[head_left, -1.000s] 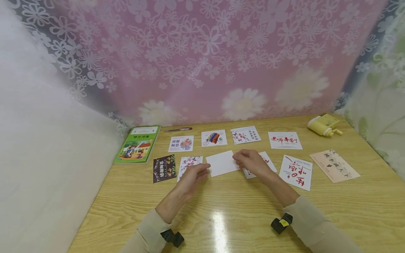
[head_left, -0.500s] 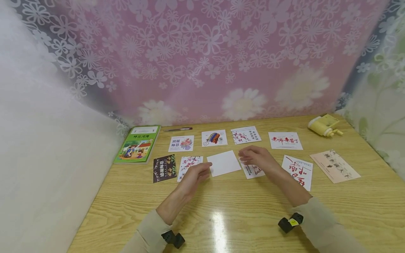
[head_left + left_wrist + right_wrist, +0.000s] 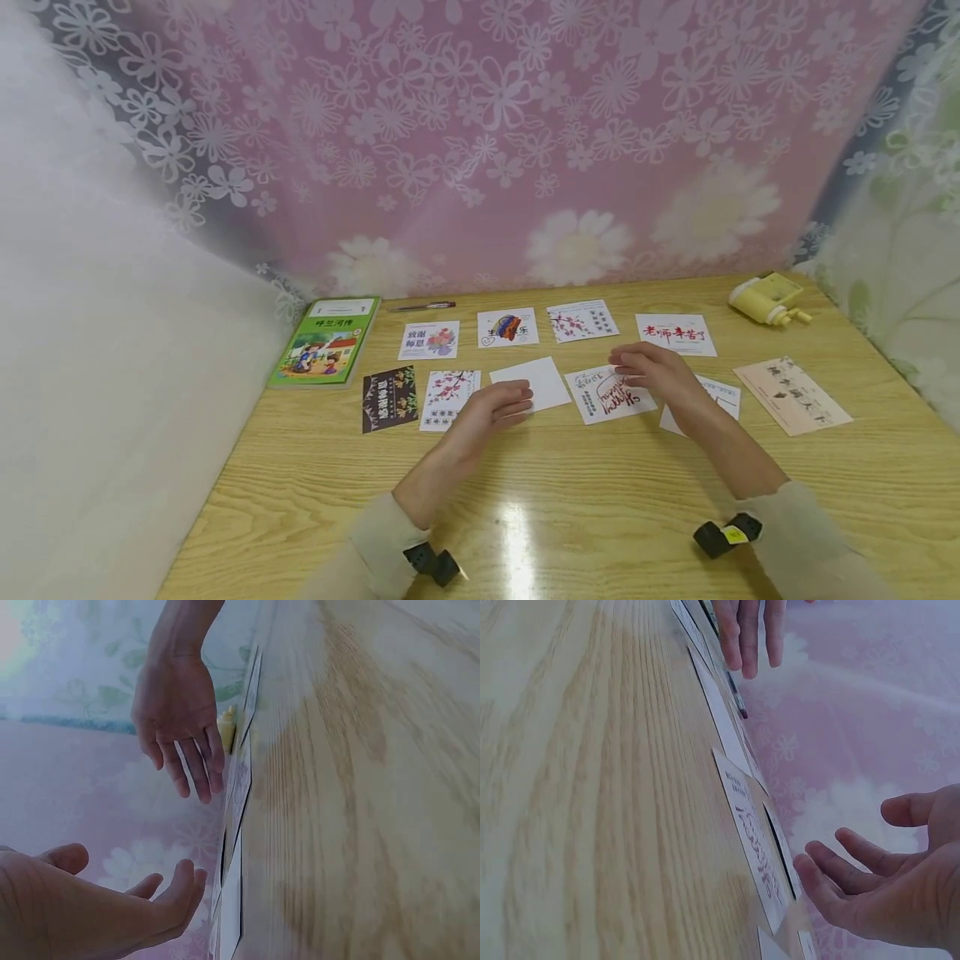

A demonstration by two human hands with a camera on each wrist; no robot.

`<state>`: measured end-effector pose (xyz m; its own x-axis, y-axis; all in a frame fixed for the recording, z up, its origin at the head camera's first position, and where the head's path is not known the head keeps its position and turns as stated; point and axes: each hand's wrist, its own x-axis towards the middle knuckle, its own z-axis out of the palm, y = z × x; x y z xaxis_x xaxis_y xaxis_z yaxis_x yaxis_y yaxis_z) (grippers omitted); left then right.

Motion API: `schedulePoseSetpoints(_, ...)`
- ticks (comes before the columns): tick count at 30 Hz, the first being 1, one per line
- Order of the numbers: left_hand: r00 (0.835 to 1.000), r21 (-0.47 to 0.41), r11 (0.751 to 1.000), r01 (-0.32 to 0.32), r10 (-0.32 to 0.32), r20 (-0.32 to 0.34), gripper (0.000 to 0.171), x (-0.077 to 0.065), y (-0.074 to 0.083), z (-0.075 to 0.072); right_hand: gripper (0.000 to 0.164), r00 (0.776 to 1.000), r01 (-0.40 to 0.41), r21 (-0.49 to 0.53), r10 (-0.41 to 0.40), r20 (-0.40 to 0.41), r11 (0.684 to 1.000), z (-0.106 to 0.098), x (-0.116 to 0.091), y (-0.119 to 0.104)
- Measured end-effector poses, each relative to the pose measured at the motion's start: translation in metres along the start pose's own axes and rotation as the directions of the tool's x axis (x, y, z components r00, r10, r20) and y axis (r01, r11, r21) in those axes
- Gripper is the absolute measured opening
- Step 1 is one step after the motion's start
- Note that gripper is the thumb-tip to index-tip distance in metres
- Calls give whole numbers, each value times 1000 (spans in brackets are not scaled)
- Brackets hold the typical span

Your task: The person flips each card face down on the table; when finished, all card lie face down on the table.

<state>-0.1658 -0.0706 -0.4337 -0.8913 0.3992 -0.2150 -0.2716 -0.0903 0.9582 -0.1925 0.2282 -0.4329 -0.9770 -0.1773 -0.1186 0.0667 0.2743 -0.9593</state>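
A blank white card (image 3: 542, 380) lies in the middle of the front row, partly covered in the head view by my left hand (image 3: 483, 417). That hand holds nothing; in the left wrist view its relaxed fingers (image 3: 180, 896) hover beside the cards. My right hand (image 3: 667, 382) is empty too, over the right end of a white card with red "Happy" lettering (image 3: 606, 395). It also hides part of a card with red characters (image 3: 722, 398). Left of the blank card are a blossom card (image 3: 448, 396) and a dark card (image 3: 388, 398).
A back row holds a bouquet card (image 3: 427, 340), a cake card (image 3: 507, 327), another blossom card (image 3: 582, 320) and a red-lettered card (image 3: 677, 333). A green book (image 3: 326, 342) and pen (image 3: 422, 307) lie left. At right are a peach card (image 3: 791, 393) and yellow device (image 3: 767, 298).
My right hand has moved away from the blank card to the right, uncovering the "Happy" card. My left hand has shifted right, over the blank card's left part.
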Motion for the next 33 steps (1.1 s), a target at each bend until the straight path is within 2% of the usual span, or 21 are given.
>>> schedulePoseSetpoints(6,1000,-51,999,15,-14,27,52,10,-4,19,59,998,-60,8,60,-20,998,-13,-5,7)
schedulePoseSetpoints(11,999,-62,997,35,-33,30,50,18,-9,35,60,995,-89,8,89,-48,996,-20,-10,10)
schedulePoseSetpoints(19,996,-98,992,79,-82,-25,52,23,-14,56,59,996,-79,2,79,-51,997,-24,-12,12)
schedulePoseSetpoints(25,995,-140,987,76,-83,-49,54,25,-15,64,59,998,-64,-37,64,-19,997,-24,-13,12)
schedulePoseSetpoints(33,989,-193,976,105,-122,-79,53,30,-16,65,56,998,-61,-59,61,-7,996,-23,-14,15)
